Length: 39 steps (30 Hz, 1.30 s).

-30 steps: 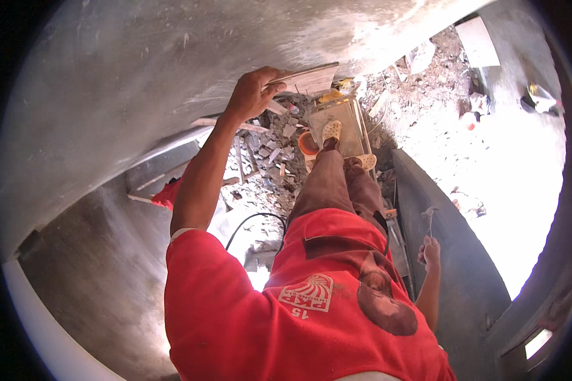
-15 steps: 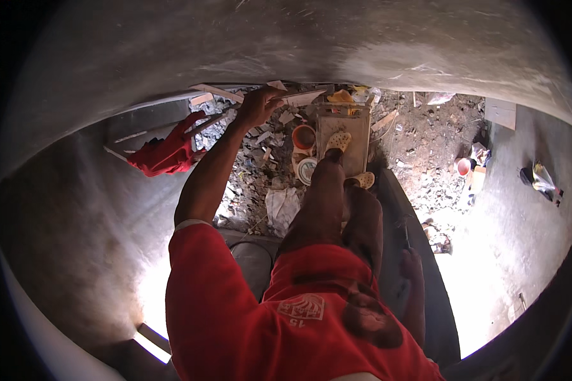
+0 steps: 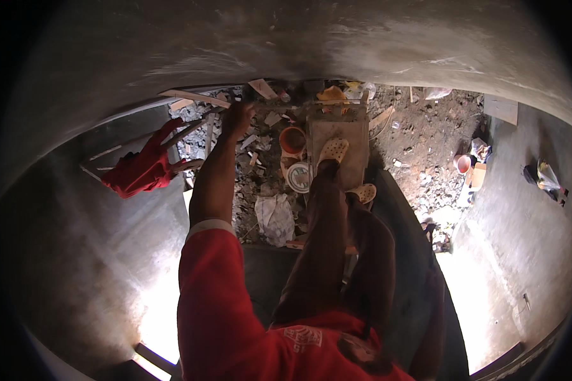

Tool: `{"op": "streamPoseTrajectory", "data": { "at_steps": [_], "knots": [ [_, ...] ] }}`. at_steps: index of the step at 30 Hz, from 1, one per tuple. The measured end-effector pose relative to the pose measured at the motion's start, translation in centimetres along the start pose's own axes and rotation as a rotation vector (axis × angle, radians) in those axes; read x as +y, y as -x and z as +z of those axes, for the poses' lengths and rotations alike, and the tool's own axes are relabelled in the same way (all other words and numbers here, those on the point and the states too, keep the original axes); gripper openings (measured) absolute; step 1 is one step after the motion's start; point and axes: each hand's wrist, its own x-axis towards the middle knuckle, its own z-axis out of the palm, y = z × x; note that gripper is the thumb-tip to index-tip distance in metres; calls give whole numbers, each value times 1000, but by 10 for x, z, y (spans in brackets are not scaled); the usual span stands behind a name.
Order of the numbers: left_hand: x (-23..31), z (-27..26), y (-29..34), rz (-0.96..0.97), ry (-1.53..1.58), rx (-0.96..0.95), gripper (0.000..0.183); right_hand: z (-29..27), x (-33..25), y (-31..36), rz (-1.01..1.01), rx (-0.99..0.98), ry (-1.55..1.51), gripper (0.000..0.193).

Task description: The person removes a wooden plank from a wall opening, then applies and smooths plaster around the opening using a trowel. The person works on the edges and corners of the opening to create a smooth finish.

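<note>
Left hand (image 3: pixel 237 119) slid further left along grey plastered wall (image 3: pixel 286 44); fingers curled against its lower edge, grip unclear; right hand hidden.

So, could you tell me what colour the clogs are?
Pale yellow clogs, head view.

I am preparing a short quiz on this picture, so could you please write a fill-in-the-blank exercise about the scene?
1. The left hand reaches up to the grey ____.
2. A cloth of ____ colour hangs on the wooden frame.
3. Both feet wear ____ clogs.
4. An orange bucket stands to the ____ of the wooden platform.

Missing words: wall; red; yellow; left
</note>
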Motion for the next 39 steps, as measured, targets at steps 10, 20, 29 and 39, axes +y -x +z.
{"op": "streamPoseTrajectory", "data": {
  "at_steps": [10, 20, 29, 39],
  "knots": [
    [5, -27, -62, -346, -224, 428, 57, 50, 38, 32, 119, -141, 253, 40],
    [-9, -11, -91, -230, 189, 78, 83, 46, -62, 49, -101, -18, 75, 43],
    [108, 5, 32, 74, 362, -409, 71, 53, -73, 84, 217, -6, -360, 43],
    [372, -94, 89, 694, 118, -849, 44, 149, -43, 127, 417, 215, -409, 48]
  ]
}}
